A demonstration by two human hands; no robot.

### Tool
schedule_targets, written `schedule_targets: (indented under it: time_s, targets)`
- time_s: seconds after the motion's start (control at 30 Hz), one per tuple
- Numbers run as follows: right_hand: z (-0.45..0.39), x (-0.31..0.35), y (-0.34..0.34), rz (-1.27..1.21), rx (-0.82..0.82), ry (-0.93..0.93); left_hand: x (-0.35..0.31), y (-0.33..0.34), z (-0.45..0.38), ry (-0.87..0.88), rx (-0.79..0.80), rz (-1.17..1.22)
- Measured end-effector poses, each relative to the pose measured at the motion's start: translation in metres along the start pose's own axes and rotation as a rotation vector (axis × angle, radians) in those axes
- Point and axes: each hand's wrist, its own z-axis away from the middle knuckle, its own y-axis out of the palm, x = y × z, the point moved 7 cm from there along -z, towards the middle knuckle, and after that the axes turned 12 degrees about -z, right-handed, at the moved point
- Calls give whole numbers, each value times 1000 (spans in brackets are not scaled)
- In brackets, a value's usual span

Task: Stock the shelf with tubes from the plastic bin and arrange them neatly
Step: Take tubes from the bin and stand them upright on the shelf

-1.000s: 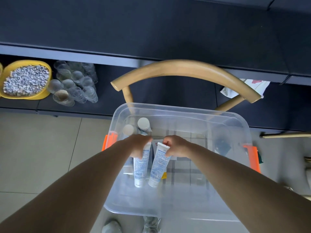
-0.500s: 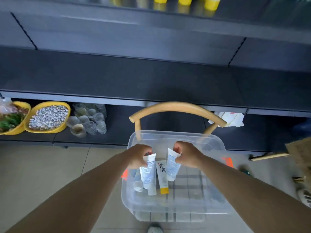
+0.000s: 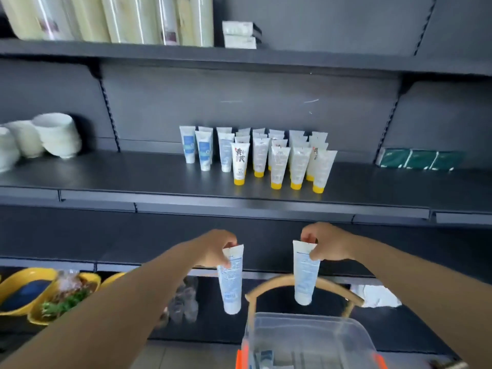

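Each hand, left hand point(image 3: 213, 249) and right hand point(image 3: 326, 245), has its fingers pinched on the crimped end of a white blue-printed tube point(image 3: 231, 280) point(image 3: 304, 272), caps hanging down ready to stand beside the rows on the dark metal shelf point(image 3: 133, 179), above the clear plastic bin point(image 3: 306, 339).

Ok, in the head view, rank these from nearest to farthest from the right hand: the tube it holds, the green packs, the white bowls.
From the right hand:
1. Held tube, hanging from its fingers.
2. Green packs, up right on the shelf.
3. White bowls, far left on that shelf.
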Motion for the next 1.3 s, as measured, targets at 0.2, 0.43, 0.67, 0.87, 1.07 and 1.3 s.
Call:
schedule_targets:
  time_s: [0.2,0.43,0.67,0.87,1.07,1.3]
  targets:
    - [-14,73,-53,0,-46,-124,23,-91,10,-31,-103,-84]
    - [-52,143,-85,73,-63,-276,47,-156,-1,-48,-217,-105]
    - [-90,197,-117,45,-131,-353,96,-205,-22,-89,-325,-121]
    - [-148,235,-138,-22,-161,-384,166,-239,-67,-116,-354,-131]
    - [-226,255,-144,-29,-208,-355,224,-262,-136,-71,-361,-85]
    - [-312,256,-142,-6,-231,-264,273,-270,-212,-44,-329,-44]
